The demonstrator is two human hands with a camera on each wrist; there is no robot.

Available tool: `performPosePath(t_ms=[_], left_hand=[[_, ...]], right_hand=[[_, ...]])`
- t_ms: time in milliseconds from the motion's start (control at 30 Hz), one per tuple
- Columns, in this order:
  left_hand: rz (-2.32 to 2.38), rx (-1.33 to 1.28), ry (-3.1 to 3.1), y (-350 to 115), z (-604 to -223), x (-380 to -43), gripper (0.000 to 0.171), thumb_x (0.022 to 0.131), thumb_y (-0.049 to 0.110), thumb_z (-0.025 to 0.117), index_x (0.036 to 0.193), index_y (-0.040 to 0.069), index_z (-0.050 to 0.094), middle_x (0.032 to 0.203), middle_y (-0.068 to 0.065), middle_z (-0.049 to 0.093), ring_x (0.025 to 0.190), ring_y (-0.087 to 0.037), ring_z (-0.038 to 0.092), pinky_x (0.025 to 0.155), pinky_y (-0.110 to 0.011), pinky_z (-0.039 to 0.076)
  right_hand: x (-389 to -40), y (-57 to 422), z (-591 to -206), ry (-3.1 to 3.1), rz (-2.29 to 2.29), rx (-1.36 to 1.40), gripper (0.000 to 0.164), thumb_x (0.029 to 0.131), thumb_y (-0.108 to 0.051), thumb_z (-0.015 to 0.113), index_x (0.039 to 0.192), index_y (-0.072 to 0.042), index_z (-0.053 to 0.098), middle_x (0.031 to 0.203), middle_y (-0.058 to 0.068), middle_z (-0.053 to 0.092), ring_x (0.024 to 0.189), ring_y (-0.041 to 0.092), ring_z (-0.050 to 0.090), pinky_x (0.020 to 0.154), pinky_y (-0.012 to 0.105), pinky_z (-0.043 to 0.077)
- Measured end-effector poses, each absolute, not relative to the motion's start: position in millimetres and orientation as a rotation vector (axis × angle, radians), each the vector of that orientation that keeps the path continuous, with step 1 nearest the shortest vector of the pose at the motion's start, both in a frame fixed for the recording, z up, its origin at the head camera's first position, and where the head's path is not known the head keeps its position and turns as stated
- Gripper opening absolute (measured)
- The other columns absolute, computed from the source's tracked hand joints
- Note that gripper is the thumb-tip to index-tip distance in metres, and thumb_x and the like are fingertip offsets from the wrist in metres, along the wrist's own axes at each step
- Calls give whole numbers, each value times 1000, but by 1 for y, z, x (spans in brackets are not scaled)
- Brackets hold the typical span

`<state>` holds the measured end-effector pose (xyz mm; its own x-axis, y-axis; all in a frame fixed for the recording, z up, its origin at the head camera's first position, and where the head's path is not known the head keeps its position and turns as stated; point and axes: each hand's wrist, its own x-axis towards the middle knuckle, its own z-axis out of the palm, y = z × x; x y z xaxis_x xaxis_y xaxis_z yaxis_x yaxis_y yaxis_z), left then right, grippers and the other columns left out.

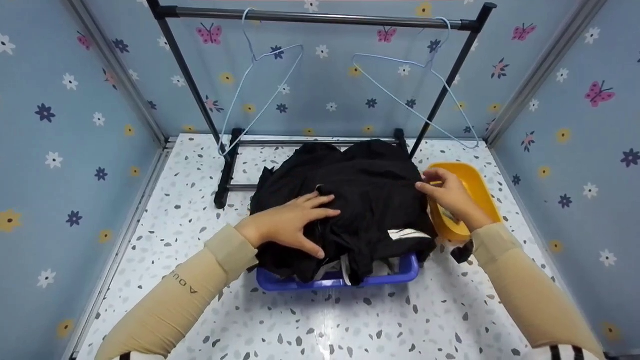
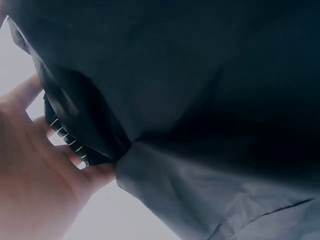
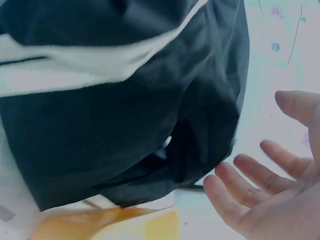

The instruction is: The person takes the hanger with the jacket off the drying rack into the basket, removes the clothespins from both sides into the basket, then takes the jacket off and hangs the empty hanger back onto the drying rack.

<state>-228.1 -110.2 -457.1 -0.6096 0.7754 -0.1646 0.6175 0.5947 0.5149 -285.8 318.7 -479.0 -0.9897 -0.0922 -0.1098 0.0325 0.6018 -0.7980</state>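
A black garment (image 1: 365,195) with a white striped patch lies bunched over a blue basket (image 1: 300,286). My left hand (image 1: 292,222), fingers spread, lies against the garment's left part. In the left wrist view, dark cloth (image 2: 165,90) partly hides that hand's fingers. At the garment's right edge is my right hand (image 1: 450,195), its thumb close to the cloth. The right wrist view shows the right hand's fingers (image 3: 240,185) apart and loosely extended beside the garment (image 3: 100,130), with nothing held. Grey and white cloth shows under the garment at the basket's front.
A yellow basket (image 1: 475,185) stands on the speckled floor beneath my right forearm. Behind the garment rises a black clothes rack (image 1: 320,18), with a light blue hanger (image 1: 262,112) at left and another hanger (image 1: 395,97) at right. Patterned walls enclose three sides.
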Motion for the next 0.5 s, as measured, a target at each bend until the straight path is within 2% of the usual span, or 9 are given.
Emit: performPosePath(t_ms=[133,233,300,400,500], left_hand=[[550,1117,2416,-114,-458,-224,102,84,58,89,170,29,41,184,-3,13,170,-40,6,136,-61,14],[510,1111,2397,-116,-458,-221,104,83,54,91,170,29,39,184,-3,11,170,-40,6,137,-59,12],[491,1116,2392,-116,-460,-218,105,83,52,93,170,28,39,184,-4,11,169,-41,7,137,-58,11],[463,1127,2406,-116,-463,-215,105,83,51,93,170,28,40,184,-4,12,169,-42,10,137,-58,12],[433,1162,2451,-116,-465,-212,102,83,52,92,169,27,43,184,-6,16,168,-43,15,137,-62,10]], right_hand=[[-296,320,-491,2603,-1362,91,73,108,-41,67,160,5,43,154,29,55,127,36,61,92,22,52],[-304,320,-498,2515,-1377,233,81,108,-49,63,162,6,38,149,27,56,114,29,62,91,27,57],[-308,320,-502,2447,-1384,339,83,108,-55,60,160,6,40,139,22,58,106,25,63,95,33,60],[-313,322,-506,2357,-1387,458,75,106,-64,59,143,1,54,117,10,62,96,20,67,97,36,61],[-317,322,-509,2273,-1446,500,57,105,-60,62,123,-6,60,98,-1,68,85,14,69,95,33,61]])
